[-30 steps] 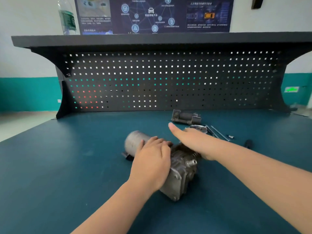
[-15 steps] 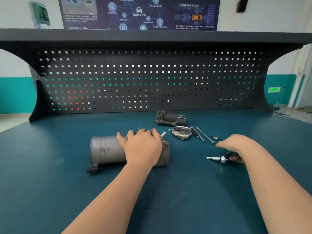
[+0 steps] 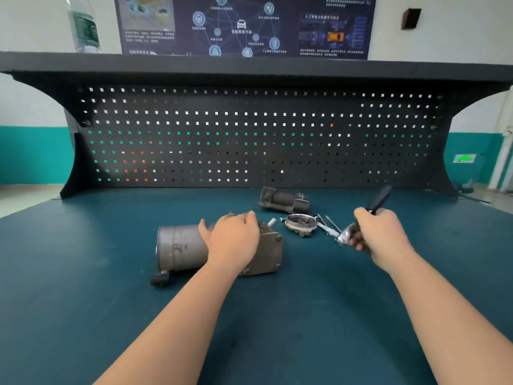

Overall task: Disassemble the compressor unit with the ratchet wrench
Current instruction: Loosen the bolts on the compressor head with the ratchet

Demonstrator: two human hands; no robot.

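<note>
A person stands at a dark blue-green desk [image 3: 83,273]. Only the two bare arms and hands show.

The compressor [image 3: 180,248] lies on its side in the middle of the desk. It has a round grey metal can at the left end and a flat square plate with bolts at the right end. A small black foot sticks out under it, near the front.

The left hand [image 3: 233,243] rests on top of the compressor, where the can meets the plate. Its fingers bend over the far side, so its grip is closed around the compressor.

The right hand [image 3: 380,234] is off to the right, up above the desk. Its grip is closed on the wrench [image 3: 373,205]. The black handle sticks up and away past the thumb. The shiny metal head pokes out on the left side of the fist and looks blurry.

Between the two hands, a round metal ring part [image 3: 301,223] lies flat on the desk. A few thin long bolts [image 3: 330,225] lie just beside it. Behind the ring sits a smaller dark metal part [image 3: 283,201].

At the back of the desk stands a black board full of small square holes [image 3: 249,140]. A shelf runs across the top of it. A clear water bottle [image 3: 83,26] stands on the shelf at the left. A dark poster [image 3: 244,23] hangs on the wall behind.
</note>
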